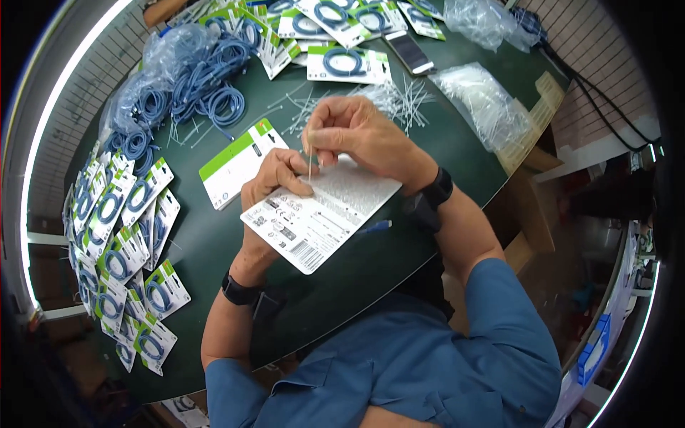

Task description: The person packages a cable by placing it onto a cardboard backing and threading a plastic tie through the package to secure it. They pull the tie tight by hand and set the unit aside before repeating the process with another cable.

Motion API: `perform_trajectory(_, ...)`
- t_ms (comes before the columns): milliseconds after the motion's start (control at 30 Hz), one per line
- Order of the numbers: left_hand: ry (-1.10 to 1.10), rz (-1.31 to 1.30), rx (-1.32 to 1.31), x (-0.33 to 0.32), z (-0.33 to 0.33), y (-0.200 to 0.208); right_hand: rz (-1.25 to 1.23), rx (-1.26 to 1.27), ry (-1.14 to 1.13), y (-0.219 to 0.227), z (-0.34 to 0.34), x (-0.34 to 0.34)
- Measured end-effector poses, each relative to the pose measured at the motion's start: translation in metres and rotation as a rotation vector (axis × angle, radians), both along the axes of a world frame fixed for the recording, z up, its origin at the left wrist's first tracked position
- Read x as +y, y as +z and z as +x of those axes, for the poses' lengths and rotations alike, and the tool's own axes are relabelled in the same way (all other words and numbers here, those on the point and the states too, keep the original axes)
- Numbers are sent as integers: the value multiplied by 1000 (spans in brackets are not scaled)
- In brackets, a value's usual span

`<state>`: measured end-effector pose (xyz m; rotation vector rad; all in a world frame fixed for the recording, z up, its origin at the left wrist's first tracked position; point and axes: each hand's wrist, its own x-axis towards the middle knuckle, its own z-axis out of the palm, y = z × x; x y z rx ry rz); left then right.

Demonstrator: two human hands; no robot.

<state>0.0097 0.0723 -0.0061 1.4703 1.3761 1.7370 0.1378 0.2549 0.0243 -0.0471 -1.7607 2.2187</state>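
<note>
My left hand (270, 177) grips a white printed packaging card (317, 232) by its left edge, back side up, tilted above the table. From beneath the card's right edge pokes the blue plug end of a cable (378, 227); the rest of it is hidden. Over the card's upper part my right hand (367, 135) pinches a thin white cable tie (310, 167) between thumb and fingers. The tie runs down to the card beside my left fingertips. Whether it passes through the card cannot be seen.
Flat green-and-white cards (235, 160) lie beyond my left hand. Loose cable ties (410, 103) spread behind my right hand. Coiled blue cables (225, 71) heap at the back left, carded cables (114, 260) on the left. A phone (409, 52) and a clear bag (481, 103) lie back right.
</note>
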Motion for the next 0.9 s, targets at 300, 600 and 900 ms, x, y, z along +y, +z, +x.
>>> perform_trajectory(300,10,93,62,4,-7,-3,100,127,-47,1,6,-1)
perform_trajectory(600,68,152,8,-2,-7,-6,164,194,88,5,10,-9)
perform_trajectory(900,326,-1,-650,3,2,0,-246,206,-303,7,-3,8)
